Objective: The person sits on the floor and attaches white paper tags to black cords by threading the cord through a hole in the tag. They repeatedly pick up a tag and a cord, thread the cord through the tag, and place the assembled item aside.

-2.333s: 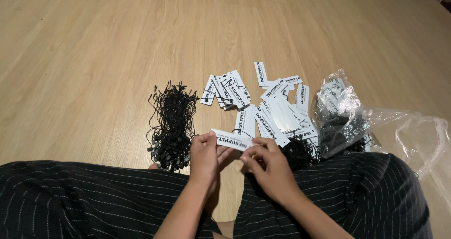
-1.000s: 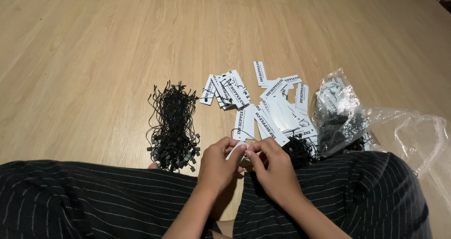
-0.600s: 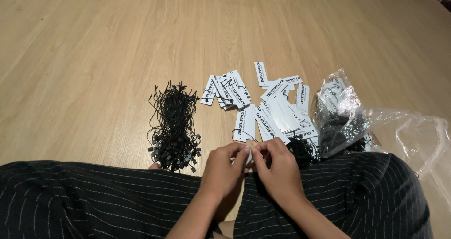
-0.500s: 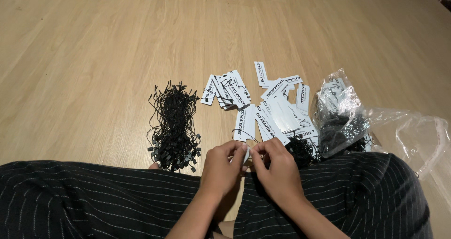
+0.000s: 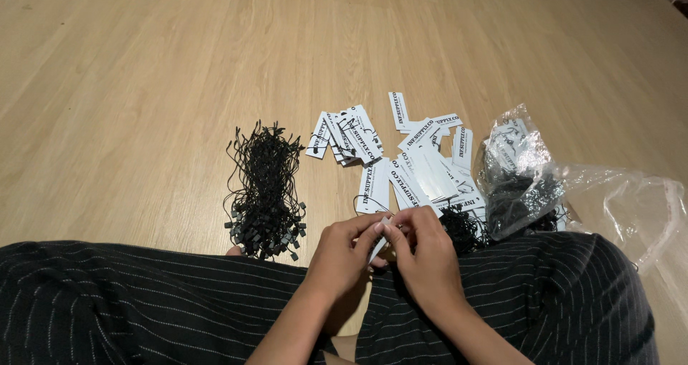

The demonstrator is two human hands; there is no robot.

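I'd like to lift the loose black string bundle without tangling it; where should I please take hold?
Grip the black string bundle across its narrow middle, coming from above: the cords lie flat and run lengthwise, loops at the far end, plastic locks nearest the knees.

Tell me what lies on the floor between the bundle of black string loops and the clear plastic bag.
In the head view, white paper tags lie scattered between the bundle of black string loops and the clear plastic bag, in two loose heaps on the wooden floor.
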